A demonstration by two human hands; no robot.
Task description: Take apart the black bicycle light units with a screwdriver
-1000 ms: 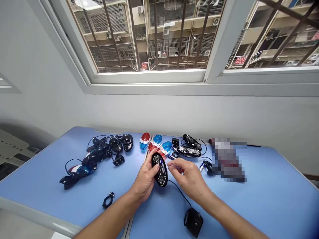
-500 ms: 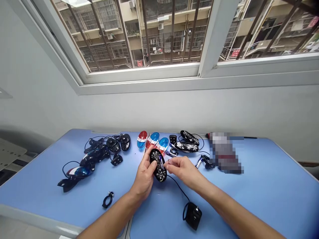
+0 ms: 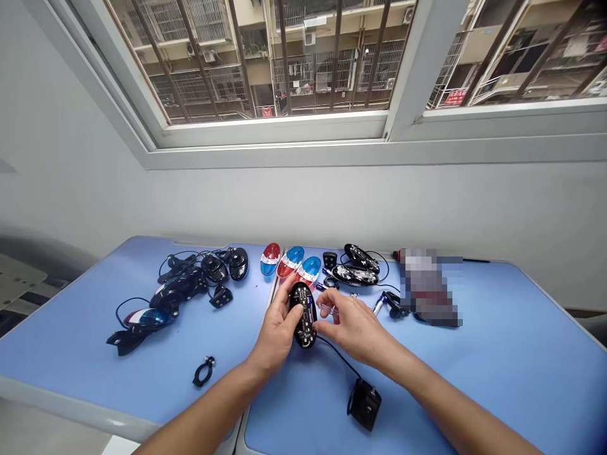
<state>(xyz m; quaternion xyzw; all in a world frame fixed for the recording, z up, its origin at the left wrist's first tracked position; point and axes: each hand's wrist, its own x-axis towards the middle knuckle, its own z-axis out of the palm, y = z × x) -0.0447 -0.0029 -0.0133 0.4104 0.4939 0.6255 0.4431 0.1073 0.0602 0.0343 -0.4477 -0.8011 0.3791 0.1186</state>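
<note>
My left hand [image 3: 277, 328] grips a black oval device base [image 3: 303, 314], open side up, just above the blue table [image 3: 497, 373]. A black wire runs from it to a small black box [image 3: 364, 404] near the front edge. My right hand [image 3: 348, 322] is beside the base on its right, fingers pinched on a small thin part [image 3: 327, 308] I cannot make out. Three red-and-blue lens covers [image 3: 290, 262] lie just beyond my hands.
A tangle of black devices with wires [image 3: 190, 284] lies at the left. More black bases [image 3: 356, 268] and batteries [image 3: 377, 306] lie behind my right hand, next to a blurred package [image 3: 429, 287]. A black clamp ring [image 3: 203, 371] sits near the front edge. Wall and window behind.
My right hand has moved in closer to the base with its pinched part. The left hand keeps its hold; the view has shifted slightly.
</note>
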